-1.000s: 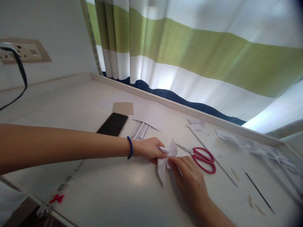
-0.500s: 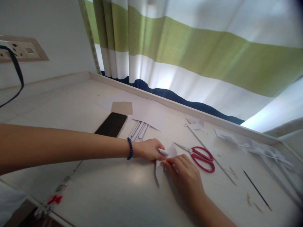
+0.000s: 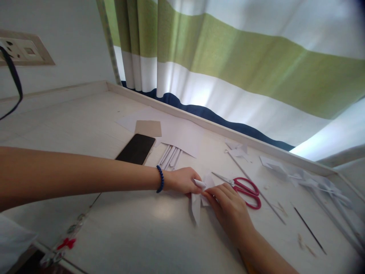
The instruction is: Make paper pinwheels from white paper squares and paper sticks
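White tabletop [image 3: 137,236], striped curtain [image 3: 242,57] along the far side. Left hand [image 3: 182,180]: thumb and fingers clamped on folded white paper [image 3: 195,210], mid-table. Right hand [image 3: 229,205]: thumb and index pinched on the same piece from its right, contact partly hidden. Paper has a rolled fold at the left fingers, one pointed flap toward the near side. Blue bead bracelet [image 3: 161,179] on left wrist. Scissors [image 3: 234,184], red handles, just beyond right hand, blades pointing left. Paper rolls [image 3: 171,156] beyond left wrist; phone [image 3: 136,149] left of them, brown card [image 3: 148,128] farther back. Thin stick [image 3: 268,202] right of scissors, black rod [image 3: 309,230] farther right.
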`<action>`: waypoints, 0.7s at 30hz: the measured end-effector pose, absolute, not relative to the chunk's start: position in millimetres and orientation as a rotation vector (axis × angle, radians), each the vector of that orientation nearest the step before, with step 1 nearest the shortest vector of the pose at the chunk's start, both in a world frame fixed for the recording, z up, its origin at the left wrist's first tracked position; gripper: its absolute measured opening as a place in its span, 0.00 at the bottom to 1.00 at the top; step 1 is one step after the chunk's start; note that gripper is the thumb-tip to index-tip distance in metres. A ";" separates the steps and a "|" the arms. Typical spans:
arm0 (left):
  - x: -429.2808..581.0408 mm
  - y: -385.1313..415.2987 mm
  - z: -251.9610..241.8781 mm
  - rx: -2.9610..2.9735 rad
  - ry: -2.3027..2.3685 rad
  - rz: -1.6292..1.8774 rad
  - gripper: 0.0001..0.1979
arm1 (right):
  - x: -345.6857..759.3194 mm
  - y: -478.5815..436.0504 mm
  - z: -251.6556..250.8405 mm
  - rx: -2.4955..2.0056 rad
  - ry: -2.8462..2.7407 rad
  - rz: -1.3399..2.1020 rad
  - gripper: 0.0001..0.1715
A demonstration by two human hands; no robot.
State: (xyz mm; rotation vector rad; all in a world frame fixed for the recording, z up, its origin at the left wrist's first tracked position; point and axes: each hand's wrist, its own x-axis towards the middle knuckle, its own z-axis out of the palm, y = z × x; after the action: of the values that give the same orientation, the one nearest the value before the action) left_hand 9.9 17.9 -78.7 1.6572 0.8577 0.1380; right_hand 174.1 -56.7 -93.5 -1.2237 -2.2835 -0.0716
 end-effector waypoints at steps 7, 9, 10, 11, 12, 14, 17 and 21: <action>9.8 18.4 -79.0 1.662 0.869 0.116 0.08 | 170.9 -57.2 -94.6 -1.244 -2.309 -0.158 0.13; 10.1 18.8 -79.7 1.665 0.868 0.115 0.08 | 171.4 -57.1 -94.2 -1.228 -2.329 -0.162 0.13; 10.3 18.9 -79.8 1.665 0.867 0.114 0.08 | 171.9 -57.0 -93.9 -1.213 -2.345 -0.160 0.13; 10.6 19.1 -79.7 1.664 0.866 0.113 0.07 | 172.5 -56.8 -93.5 -1.196 -2.363 -0.155 0.13; 10.9 19.1 -79.4 1.663 0.864 0.110 0.07 | 173.1 -56.6 -93.2 -1.178 -2.383 -0.150 0.12; 11.4 19.2 -78.7 1.659 0.863 0.100 0.06 | 174.1 -56.0 -92.5 -1.145 -2.420 -0.138 0.11; 11.7 19.2 -77.8 1.662 0.869 0.086 0.06 | 174.4 -55.5 -91.9 -1.124 -2.449 -0.131 0.10; 11.4 19.1 -78.6 1.655 0.876 0.099 0.06 | 173.4 -55.5 -92.4 -1.143 -2.435 -0.156 0.11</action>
State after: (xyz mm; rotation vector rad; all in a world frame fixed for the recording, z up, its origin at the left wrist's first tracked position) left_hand 11.4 19.1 -78.6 1.6554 0.8763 0.0994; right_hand 173.4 -55.5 -92.4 -1.1429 -2.4351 -0.1558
